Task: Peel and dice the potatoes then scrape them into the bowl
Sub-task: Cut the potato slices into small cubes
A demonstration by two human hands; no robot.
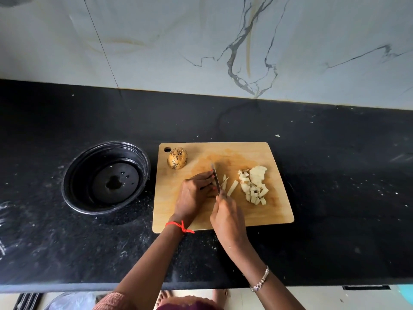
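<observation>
The right hand (225,217) grips the knife (215,175) by its handle, blade edge down on the cutting board (234,151). Against the blade's left side, the left hand (194,191) curls its fingers over a potato piece hidden beneath them. Cut strips (232,187) lie just right of the blade, the diced pile (254,186) beyond them. An unpeeled potato (177,158) sits ahead-left of the left hand; the bowl (76,175) stands well left
</observation>
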